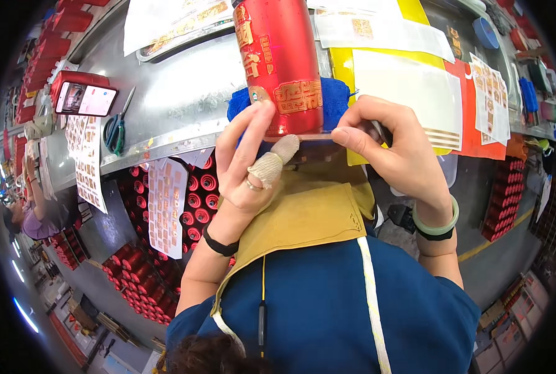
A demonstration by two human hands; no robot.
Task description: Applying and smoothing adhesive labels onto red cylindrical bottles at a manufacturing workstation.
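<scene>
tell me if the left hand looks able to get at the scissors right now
Probably yes: the scissors lie on the metal bench, left of the left hand, with nothing seen standing between, though it would have to leave the red cylinder.

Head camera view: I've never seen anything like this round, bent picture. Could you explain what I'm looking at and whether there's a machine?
There is no robot: these are a person's two bare hands. A wide fisheye camera worn on the head looks down, so straight edges bend toward the rim.

The left hand, its thumb in a pale cloth cover, touches the shiny red cylindrical canister with gold markings. The right hand seems to pinch a thin, narrow strip at the canister's near end.

The canister rests on a blue cloth on the grey metal table. Also there are green-handled metal scissors, a lit phone and white sheets with gold designs, one hanging over the edge.
</scene>
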